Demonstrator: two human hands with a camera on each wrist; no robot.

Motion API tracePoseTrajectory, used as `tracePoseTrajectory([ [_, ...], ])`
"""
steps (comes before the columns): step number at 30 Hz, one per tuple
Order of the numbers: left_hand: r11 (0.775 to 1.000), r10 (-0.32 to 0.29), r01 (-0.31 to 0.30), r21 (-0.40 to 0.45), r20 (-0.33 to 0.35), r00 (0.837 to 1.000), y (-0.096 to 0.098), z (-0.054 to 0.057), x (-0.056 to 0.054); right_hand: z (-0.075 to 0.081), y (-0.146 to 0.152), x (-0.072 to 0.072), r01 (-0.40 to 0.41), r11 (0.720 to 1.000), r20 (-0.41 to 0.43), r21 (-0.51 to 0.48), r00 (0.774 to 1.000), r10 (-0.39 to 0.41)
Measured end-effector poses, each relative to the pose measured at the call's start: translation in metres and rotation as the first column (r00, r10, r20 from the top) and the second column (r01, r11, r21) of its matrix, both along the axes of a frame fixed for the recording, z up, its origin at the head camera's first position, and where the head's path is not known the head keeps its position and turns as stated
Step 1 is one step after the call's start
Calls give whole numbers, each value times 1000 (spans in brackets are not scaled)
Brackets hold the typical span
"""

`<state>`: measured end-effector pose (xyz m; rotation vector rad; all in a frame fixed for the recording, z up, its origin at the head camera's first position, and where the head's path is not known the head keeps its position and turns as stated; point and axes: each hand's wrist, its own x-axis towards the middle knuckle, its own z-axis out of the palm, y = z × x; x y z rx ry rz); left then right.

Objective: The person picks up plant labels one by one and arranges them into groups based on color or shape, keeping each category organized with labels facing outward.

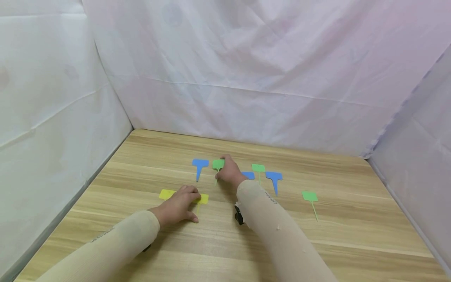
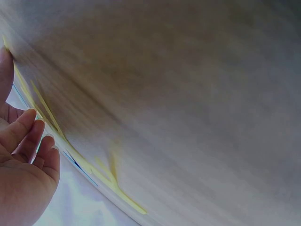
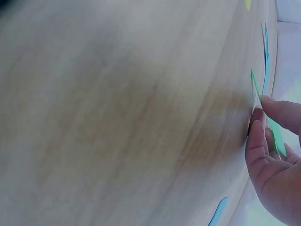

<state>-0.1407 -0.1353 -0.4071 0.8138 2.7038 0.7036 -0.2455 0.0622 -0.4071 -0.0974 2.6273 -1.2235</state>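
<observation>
My right hand point(image 1: 230, 171) pinches a green plant label point(image 1: 218, 164); in the right wrist view its green strip point(image 3: 277, 136) shows between thumb and fingers. My left hand point(image 1: 180, 205) is over the yellow plant labels, fingers bent loosely and thumb apart from them. One yellow plant label point(image 1: 167, 194) shows at its left, and another yellow plant label point(image 1: 204, 199) partly lies under its fingertips. In the left wrist view the thumb point(image 2: 5, 75) is right at a yellow stem's tip, and a further yellow label point(image 2: 127, 200) lies on the table.
A blue plant label point(image 1: 200, 163) lies left of my right hand. Beyond my right wrist are a partly covered blue label point(image 1: 248, 175), a green label point(image 1: 258, 168) and another blue label point(image 1: 274, 176). One green label point(image 1: 310, 196) lies farther right. White cloth point(image 1: 246, 98) encloses the wooden table point(image 1: 218, 250).
</observation>
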Motion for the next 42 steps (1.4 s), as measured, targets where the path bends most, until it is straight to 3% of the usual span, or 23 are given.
tracePoseTrajectory([
  [15, 1000, -6, 6, -2, -2, 1000, 2, -1, -3, 9, 17, 8, 41, 993, 49, -114, 998, -36],
  [23, 1000, -10, 10, -4, -10, 1000, 1, -2, -7, 17, 23, 14, 54, 994, 42, -97, 998, -51],
  [42, 1000, -3, 3, -17, -18, 1000, -3, -2, -16, 18, 26, 32, 49, 992, 45, -115, 998, -44],
])
